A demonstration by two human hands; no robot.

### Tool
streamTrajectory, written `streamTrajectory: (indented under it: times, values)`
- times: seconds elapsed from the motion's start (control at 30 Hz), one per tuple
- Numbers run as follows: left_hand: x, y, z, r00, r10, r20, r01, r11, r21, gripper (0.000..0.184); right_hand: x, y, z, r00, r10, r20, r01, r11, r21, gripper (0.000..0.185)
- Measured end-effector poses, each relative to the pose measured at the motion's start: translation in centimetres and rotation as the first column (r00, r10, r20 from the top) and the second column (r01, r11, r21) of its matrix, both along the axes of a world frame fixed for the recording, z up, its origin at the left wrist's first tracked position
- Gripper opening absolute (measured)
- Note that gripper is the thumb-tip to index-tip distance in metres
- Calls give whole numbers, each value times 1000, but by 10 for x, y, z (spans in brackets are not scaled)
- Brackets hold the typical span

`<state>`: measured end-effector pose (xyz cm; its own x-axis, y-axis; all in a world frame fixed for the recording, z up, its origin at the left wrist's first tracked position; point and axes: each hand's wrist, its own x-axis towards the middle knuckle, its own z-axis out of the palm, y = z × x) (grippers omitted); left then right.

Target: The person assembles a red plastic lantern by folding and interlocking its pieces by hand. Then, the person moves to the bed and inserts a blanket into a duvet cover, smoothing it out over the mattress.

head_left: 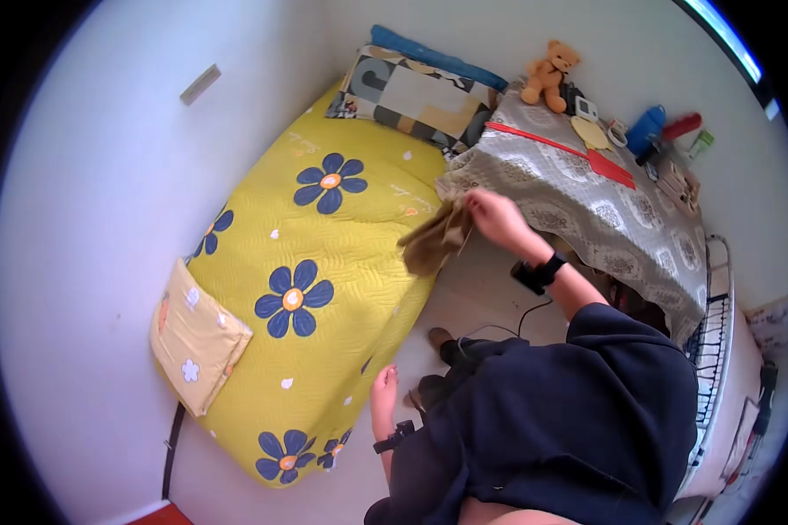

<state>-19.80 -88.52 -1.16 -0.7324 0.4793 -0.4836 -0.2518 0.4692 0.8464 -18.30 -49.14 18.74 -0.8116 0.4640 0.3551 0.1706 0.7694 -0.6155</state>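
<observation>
My right hand (495,217) is closed on one end of a brown cloth (438,241), which hangs crumpled beside the bed's right edge. My left hand (383,385) is low by the bed's near right side, its fingers curled with nothing visible in them. Beneath and beyond the hands lies the bed, spread with a yellow-green quilt (359,236) patterned with dark blue flowers. At its far end rests a patterned pillow (420,92), with a blue roll (438,54) behind it. A folded pale yellow blanket or cushion (197,337) sits on the left edge.
Right of the bed stands a table under a grey patterned tablecloth (578,210). On it are a teddy bear (552,77), a red fly swatter (608,166), a round yellowish fan (589,133) and a blue bottle (646,129). A metal rack (716,341) stands at the right, and a cable (521,324) lies near my feet.
</observation>
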Motion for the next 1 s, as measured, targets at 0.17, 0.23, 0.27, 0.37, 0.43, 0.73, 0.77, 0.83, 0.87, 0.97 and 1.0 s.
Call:
streamTrajectory:
  times: [0.17,0.23,0.27,0.37,0.43,0.73,0.77,0.83,0.87,0.97,1.0]
  values:
    - [-16,26,13,917,-350,-192,285,911,-300,34,68,146,70,834,-464,-300,519,844,137,15]
    - [-19,47,15,931,-299,-208,237,931,-277,34,95,189,82,753,-536,-382,601,796,69,15]
    - [-19,58,20,941,-286,-180,233,935,-266,35,107,212,79,725,-571,-386,642,762,78,15]
    - [-25,80,14,931,-330,-154,281,920,-272,37,135,267,57,684,-641,-347,703,707,78,17]
    - [-27,91,6,921,-356,-157,302,908,-289,38,146,301,35,618,-768,-169,780,573,251,22]
    - [-62,96,23,899,-411,-151,303,832,-465,41,166,363,-188,732,-540,415,456,842,290,40]
    - [-65,90,19,907,-391,-156,284,842,-459,39,129,311,-176,757,-502,419,433,865,255,40]
    - [-74,77,14,924,-369,-104,293,855,-427,38,87,238,-221,826,-407,390,331,910,247,42]
    - [-80,71,15,926,-372,-70,309,850,-427,37,60,192,-223,839,-260,478,213,965,152,44]
    - [-104,38,2,910,-412,-57,358,846,-395,38,-10,65,-239,751,50,658,-88,996,25,58]
    - [-113,24,-4,916,-397,-48,348,851,-394,38,-32,21,-223,734,140,665,-171,985,-19,58]
